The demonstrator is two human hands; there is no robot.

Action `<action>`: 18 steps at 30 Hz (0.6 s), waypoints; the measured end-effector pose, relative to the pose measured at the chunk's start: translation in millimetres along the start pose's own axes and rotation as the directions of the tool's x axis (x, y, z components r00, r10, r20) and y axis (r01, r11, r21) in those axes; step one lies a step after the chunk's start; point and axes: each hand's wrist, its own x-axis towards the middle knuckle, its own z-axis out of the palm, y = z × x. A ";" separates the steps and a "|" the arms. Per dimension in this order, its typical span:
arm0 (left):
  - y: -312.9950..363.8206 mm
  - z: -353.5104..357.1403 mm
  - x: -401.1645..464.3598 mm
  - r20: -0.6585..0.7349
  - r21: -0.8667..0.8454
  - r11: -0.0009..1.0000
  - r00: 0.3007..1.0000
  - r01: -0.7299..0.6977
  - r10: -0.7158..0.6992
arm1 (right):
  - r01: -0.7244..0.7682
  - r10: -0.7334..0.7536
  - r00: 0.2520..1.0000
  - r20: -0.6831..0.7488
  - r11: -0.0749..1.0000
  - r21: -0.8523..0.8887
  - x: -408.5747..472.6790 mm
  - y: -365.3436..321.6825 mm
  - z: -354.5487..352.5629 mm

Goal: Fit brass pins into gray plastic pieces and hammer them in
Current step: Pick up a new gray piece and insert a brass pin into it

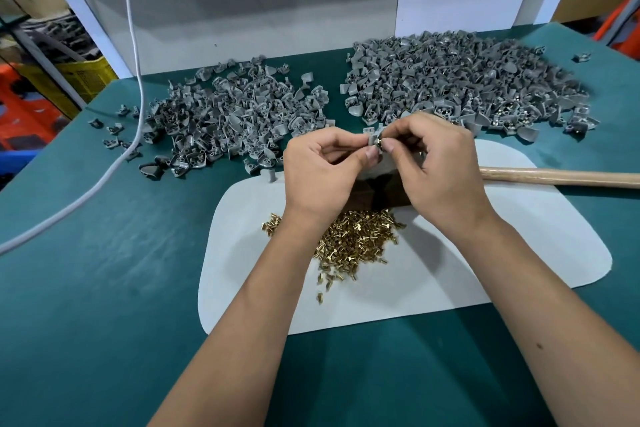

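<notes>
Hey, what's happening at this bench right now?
A person is fitting a brass pin into a gray plastic piece. The left hand pinches the piece while the right hand presses the pin in, above a white mat. Loose brass pins lie heaped on the mat, two piles of gray pieces lie behind on the green table, and a wooden hammer handle lies unused at the right.

view: head cam, single one, worn up top
facing: forward and down over the green table [104,253]
closeness: pretty near, forearms fill the bottom
overlap: none, just this view
</notes>
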 end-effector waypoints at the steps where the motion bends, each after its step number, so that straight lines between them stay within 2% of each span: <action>1: -0.5 1.9 -0.4 -0.012 -0.003 1.000 1.000 0.008 -0.008 | -0.006 0.006 1.000 -0.020 1.000 -0.016 -0.8 -1.6 1.0; 9: 0.1 9.3 -0.1 -0.064 0.054 0.999 0.998 -0.008 0.011 | -0.059 0.051 0.991 -0.126 0.997 -0.056 -2.3 -9.6 6.3; 18: 0.3 10.6 -0.9 -0.068 0.170 0.984 0.995 -0.058 0.071 | -0.111 0.102 0.981 -0.165 0.992 -0.052 -4.4 -13.4 11.6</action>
